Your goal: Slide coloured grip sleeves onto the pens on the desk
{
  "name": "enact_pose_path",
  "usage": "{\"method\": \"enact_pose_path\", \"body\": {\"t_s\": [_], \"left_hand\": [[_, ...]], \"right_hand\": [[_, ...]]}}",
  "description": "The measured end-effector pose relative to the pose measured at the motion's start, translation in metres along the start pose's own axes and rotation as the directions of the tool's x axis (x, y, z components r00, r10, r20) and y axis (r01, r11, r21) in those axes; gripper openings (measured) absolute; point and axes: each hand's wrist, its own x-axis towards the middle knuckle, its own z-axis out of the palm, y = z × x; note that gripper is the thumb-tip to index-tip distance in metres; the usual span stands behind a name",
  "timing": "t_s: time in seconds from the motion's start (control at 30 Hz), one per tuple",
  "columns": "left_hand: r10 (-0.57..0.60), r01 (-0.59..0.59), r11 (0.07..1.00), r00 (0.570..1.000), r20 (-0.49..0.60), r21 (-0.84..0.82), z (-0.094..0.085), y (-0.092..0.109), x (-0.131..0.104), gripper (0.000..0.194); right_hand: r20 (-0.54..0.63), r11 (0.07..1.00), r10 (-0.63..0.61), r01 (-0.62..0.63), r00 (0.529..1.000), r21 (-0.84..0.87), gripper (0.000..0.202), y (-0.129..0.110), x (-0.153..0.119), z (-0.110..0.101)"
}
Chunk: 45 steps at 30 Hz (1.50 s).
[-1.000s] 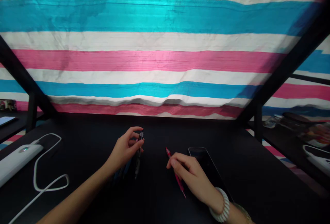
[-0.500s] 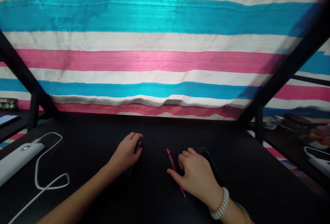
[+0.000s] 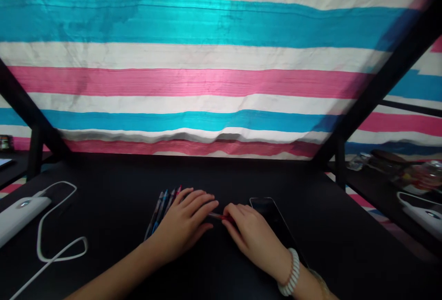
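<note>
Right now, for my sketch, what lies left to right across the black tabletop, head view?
White oblong device → slanted row of slim multicoloured pens → slim red-and-clear pen in the right hand → flat black rectangular phone.

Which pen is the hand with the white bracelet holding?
The reddish pen poking from the right hand toward the left hand. The other pens lie in a row on the left hand's outer side.

Far desk (image 3: 193, 169) strip passable L–R. Ctr. obstr.: L hand (image 3: 188, 222) over pens (image 3: 160, 210), R hand (image 3: 252, 232) opp., red pen (image 3: 217, 216) in gap b/w. Phone (image 3: 271, 212) obstr. just R of R hand; white cable (image 3: 62, 259) loops at far L.
</note>
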Motion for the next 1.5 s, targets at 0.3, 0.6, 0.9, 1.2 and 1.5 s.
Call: {"method": "enact_pose_path", "body": {"t_s": [0.3,0.6,0.9,1.2,1.5], "left_hand": [[-0.007,0.005,0.974,1.0,0.007,0.224,-0.006,0.003,0.001,0.025],[-0.225,0.216,0.974,0.956,0.191,0.064,-0.008,0.015,-0.003,0.021],[-0.424,0.512,0.819,0.843,0.33,-0.257,-0.011,0.01,0.0,0.028],[-0.39,0.461,0.855,0.874,0.29,-0.239,-0.016,0.006,0.001,0.029],[-0.058,0.064,0.973,0.998,-0.033,0.223,-0.009,0.006,-0.005,0.018]], "right_hand": [[0.117,0.999,0.008,-0.012,0.993,0.035,0.017,0.004,0.0,-0.004],[0.051,0.991,0.017,-0.01,0.999,-0.137,0.023,0.006,0.001,0.0],[-0.123,0.93,-0.193,0.142,0.973,-0.339,0.014,0.009,0.002,0.008],[-0.158,0.996,-0.014,0.028,0.987,0.089,0.015,0.007,0.0,0.002],[0.152,0.703,0.254,-0.29,0.955,0.649,0.045,0.015,0.007,0.001]]}}
